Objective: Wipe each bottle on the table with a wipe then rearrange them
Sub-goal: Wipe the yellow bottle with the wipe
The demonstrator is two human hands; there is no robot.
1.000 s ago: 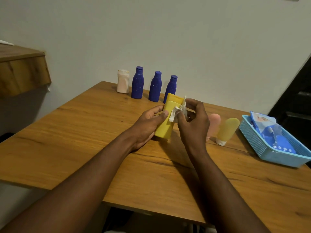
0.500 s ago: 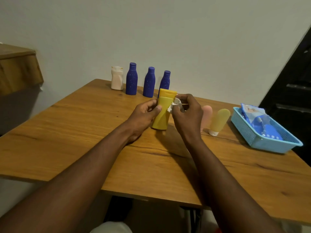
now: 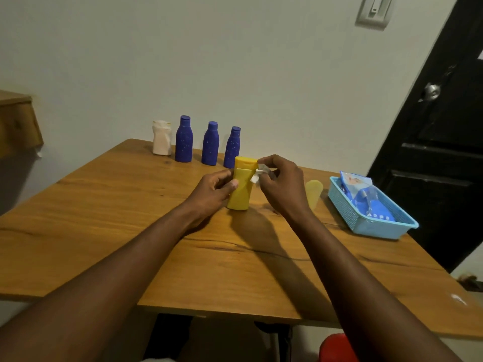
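Gripping the yellow bottle [image 3: 241,186] round its middle, my left hand [image 3: 211,189] curls its thumb and fingers against the bottle's side and holds it upright, slightly tilted, near the middle of the table [image 3: 104,205]. My right hand [image 3: 282,184] pinches a crumpled white wipe [image 3: 257,176] between thumb and fingertips, pressed to the bottle just below its cap. Along the far edge stand a white bottle [image 3: 162,138], then the first blue bottle [image 3: 183,139], the second blue bottle [image 3: 210,143] and the third blue bottle [image 3: 232,147], all upright in a row. A pale yellow tube [image 3: 313,190] shows just beyond my right hand. A blue basket [image 3: 366,227] beside it holds a wipes pack [image 3: 363,194]. Its print is too blurred for me to read, as are the pale specks on the blue bottles.
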